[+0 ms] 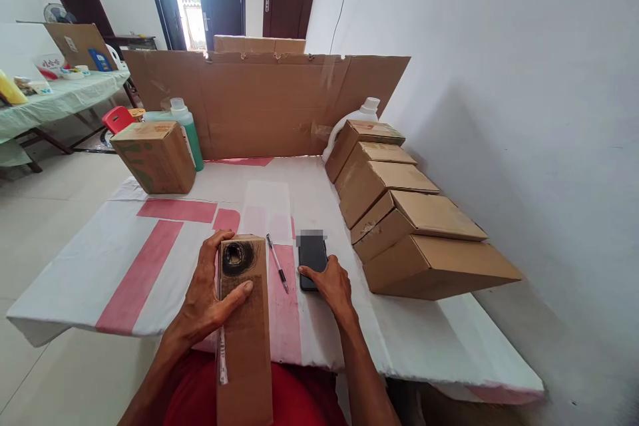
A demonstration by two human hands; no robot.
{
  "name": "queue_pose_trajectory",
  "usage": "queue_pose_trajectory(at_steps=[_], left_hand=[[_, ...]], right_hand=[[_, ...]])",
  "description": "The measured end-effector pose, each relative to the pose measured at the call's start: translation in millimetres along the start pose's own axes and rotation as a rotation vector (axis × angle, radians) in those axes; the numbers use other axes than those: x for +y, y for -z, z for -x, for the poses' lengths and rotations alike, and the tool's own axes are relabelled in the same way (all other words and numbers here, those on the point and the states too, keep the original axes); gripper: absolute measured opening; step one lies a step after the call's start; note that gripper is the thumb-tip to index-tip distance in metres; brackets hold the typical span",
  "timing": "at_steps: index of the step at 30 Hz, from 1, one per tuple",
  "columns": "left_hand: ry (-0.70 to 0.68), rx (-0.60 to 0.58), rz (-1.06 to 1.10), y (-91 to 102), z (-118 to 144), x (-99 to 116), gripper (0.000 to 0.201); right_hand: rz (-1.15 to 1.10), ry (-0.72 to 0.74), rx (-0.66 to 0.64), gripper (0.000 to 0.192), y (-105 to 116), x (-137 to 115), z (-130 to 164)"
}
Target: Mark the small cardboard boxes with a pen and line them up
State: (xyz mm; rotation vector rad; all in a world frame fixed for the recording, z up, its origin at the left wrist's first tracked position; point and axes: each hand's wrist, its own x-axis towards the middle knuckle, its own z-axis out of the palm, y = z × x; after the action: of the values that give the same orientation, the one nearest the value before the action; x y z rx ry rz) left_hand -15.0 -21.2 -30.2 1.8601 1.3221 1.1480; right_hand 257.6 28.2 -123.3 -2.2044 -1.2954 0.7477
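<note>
My left hand [207,296] grips the long carton [243,319] at the surface's six o'clock edge, steadying it; my right hand [329,286] lies loosely spread on the phone [312,258], at three o'clock of the carton
</note>
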Motion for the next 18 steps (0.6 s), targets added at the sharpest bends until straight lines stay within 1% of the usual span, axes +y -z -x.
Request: queue_pose_trajectory(at_steps=[2,3,5,7,10,11,13,14,15,17,18], left_hand=[[0.007,0.005,0.001,0.7,0.6,-0.6,0.070],[0.010,0.008,0.001,1.0,0.9,-1.0,0.071],[0.012,0.009,-0.001,1.2,1.1,-1.6,0.071],[0.010,0.008,-0.004,0.7,0.6,-1.2,0.071],[0.005,0.003,-0.008,-2.0,-1.3,1.2,0.071],[0.001,-0.001,-0.010,-3.2,-2.0,2.3,0.071],[-0.018,-0.012,-0.014,-5.3,-2.9,4.7,0.072],[-0.032,-0.017,-0.015,-6.0,-3.0,5.7,0.072],[-0.047,-0.019,-0.017,-6.3,-2.8,6.7,0.072],[-0.067,-0.011,-0.025,-5.9,-1.5,7.7,0.071],[-0.071,-0.007,-0.028,-5.1,-0.6,7.7,0.070]], right_hand=[[-0.151,0.026,-0.024,0.035,-3.4,2.5,2.2],[-0.232,0.044,-0.036,0.033,-4.0,3.2,5.2],[-0.398,0.082,-0.061,0.040,-0.5,2.4,15.3],[-0.707,0.080,-0.130,0.051,11.0,-3.6,30.8],[-1.274,0.030,-0.340,0.058,39.7,-23.7,61.0],[-1.398,0.025,-0.422,0.055,49.5,-32.6,71.5],[-1.522,0.045,-0.609,0.046,64.6,-51.8,91.2],[-1.560,0.054,-0.711,0.048,68.8,-61.3,100.0],[-1.588,0.060,-0.810,0.055,70.5,-70.1,108.0],[-1.609,0.053,-0.976,0.067,67.4,-84.8,121.4],[-1.608,0.043,-1.041,0.068,63.3,-90.5,126.8]])
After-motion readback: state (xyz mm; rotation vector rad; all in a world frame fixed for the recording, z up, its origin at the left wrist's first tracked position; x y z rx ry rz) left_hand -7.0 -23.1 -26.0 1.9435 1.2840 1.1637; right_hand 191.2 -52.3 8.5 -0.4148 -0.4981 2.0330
